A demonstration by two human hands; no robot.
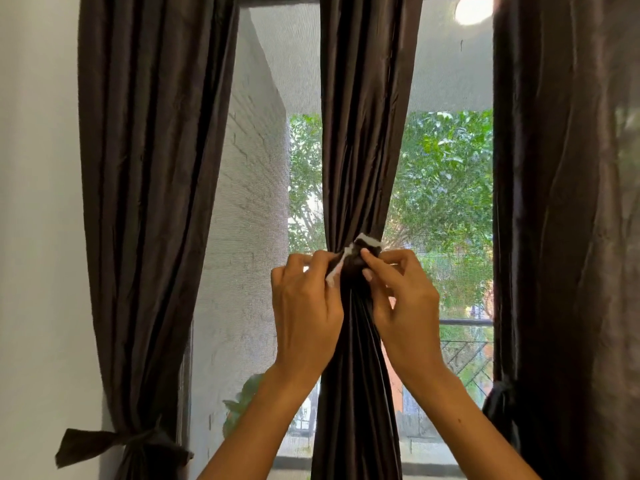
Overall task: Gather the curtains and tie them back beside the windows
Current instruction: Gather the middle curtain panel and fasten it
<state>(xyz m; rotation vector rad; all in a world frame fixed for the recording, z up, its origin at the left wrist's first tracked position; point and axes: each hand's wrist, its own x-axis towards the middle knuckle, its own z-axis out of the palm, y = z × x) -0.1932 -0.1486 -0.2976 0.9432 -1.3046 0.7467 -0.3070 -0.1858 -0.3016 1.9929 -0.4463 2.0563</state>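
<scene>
Forearms: both bare, rising from the bottom edge and converging on the centre curtain
Left hand (pixel 304 306): back toward the camera, fingers curled, fingertips pinching the white-edged tie strip (pixel 341 265) at the left side of the gathered cloth
Right hand (pixel 403 299): fingers curled, thumb and forefinger pinching the dark fabric at the knot, just right of the strip; the two hands nearly touch
Centre curtain (pixel 362 133): dark brown, hangs in front of the window, drawn in to a narrow waist at hand height, spreading again below
Tie strip: wraps the waist of the centre curtain; white underside shows at the top and down the left
Left curtain (pixel 145 168): beside the white wall (pixel 38 202), gathered low and bound with a dark tie (pixel 114 445), loose ends sticking out to both sides
Right curtain (pixel 568 220): at the right edge, a dark tie (pixel 500 396) low on its inner edge
Window (pixel 263 202): mesh screen; brick wall, green foliage and a railing outside
</scene>
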